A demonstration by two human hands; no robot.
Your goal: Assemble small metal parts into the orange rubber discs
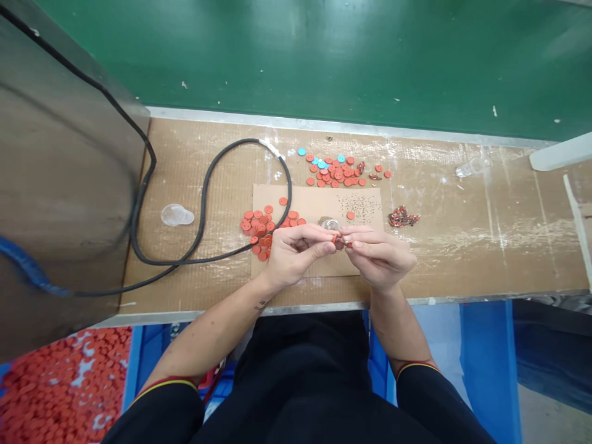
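Note:
My left hand (pixel 296 251) pinches a small red button-like disc (pixel 334 238) between thumb and fingertips, above a cardboard sheet (pixel 314 200). Close against it, my right hand (pixel 383 256) is closed on a tiny part (pixel 348 244) with red on it; the fingers hide most of it. The two sets of fingertips almost meet. Just beyond them sits a small clear round piece (pixel 330 224), partly covered. A heap of red discs (pixel 261 228) lies left of my left hand. Tiny dark specks (pixel 359 206) and a single red disc (pixel 350 216) are scattered on the sheet.
Red and blue discs (pixel 337 172) lie behind the sheet. To its right is a pile of small red-and-dark parts (pixel 403 216). A black cable (pixel 203 203) loops across the left side, near a clear plastic piece (pixel 177 214). A bin of red discs (pixel 65 382) stands below left.

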